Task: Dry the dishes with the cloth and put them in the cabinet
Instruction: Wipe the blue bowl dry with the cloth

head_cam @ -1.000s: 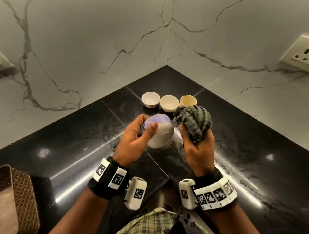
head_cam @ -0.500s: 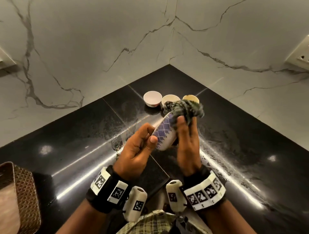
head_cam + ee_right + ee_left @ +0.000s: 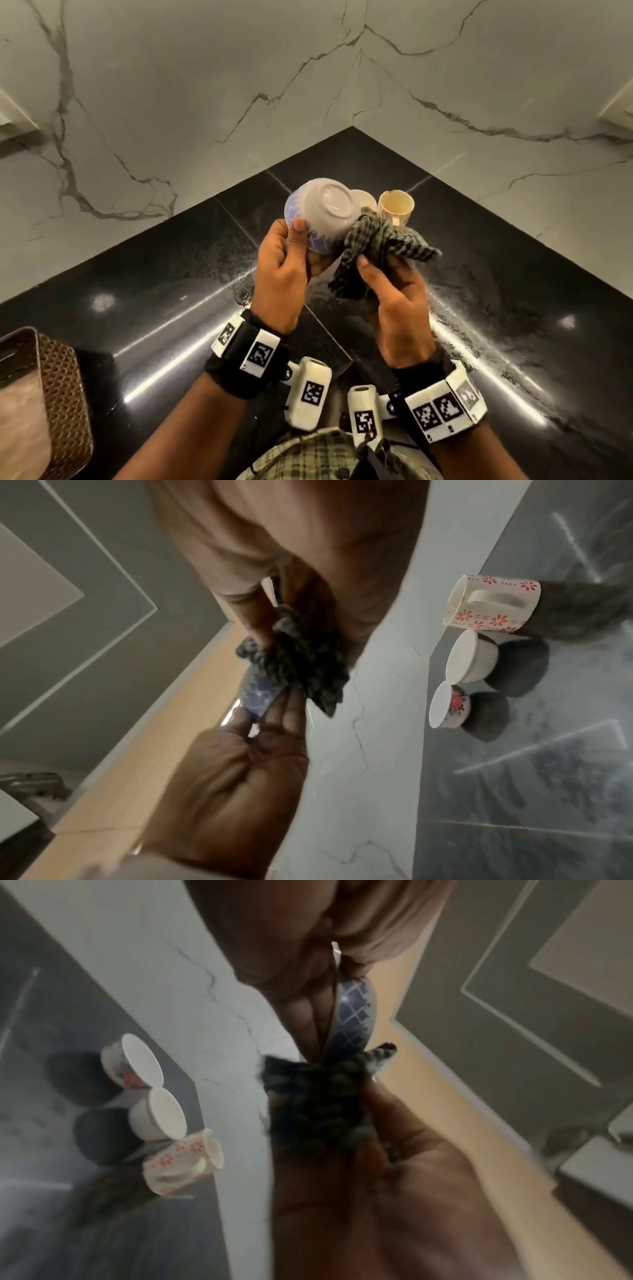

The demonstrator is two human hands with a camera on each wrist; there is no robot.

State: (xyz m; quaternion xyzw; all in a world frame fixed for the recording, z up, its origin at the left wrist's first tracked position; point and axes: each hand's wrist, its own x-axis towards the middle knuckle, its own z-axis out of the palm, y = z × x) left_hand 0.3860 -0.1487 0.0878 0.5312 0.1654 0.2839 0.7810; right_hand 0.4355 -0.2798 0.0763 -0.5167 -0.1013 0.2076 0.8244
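Observation:
My left hand [image 3: 294, 246] grips a white bowl with a blue lattice pattern [image 3: 322, 214], its base turned toward me, thumb on the rim. My right hand [image 3: 383, 270] holds a bunched dark checked cloth [image 3: 380, 246] against the bowl's right side. In the left wrist view the bowl [image 3: 354, 1010] shows edge-on above the cloth [image 3: 318, 1104]. The right wrist view shows the cloth [image 3: 304, 664] over the bowl [image 3: 257, 693]. Behind on the counter stand a flowered mug [image 3: 395, 207] and a white bowl [image 3: 363, 202], partly hidden; a third small bowl [image 3: 445, 710] shows in the right wrist view.
The black stone counter [image 3: 171, 308] is wet around my hands and meets marble walls [image 3: 205, 85] in a corner. A brown woven basket [image 3: 44, 404] sits at the near left edge. Wall sockets [image 3: 620, 109] sit at both sides.
The left hand has turned the bowl so its base faces me and lifted it. The right hand has drawn the cloth from the bowl's top down to its right side.

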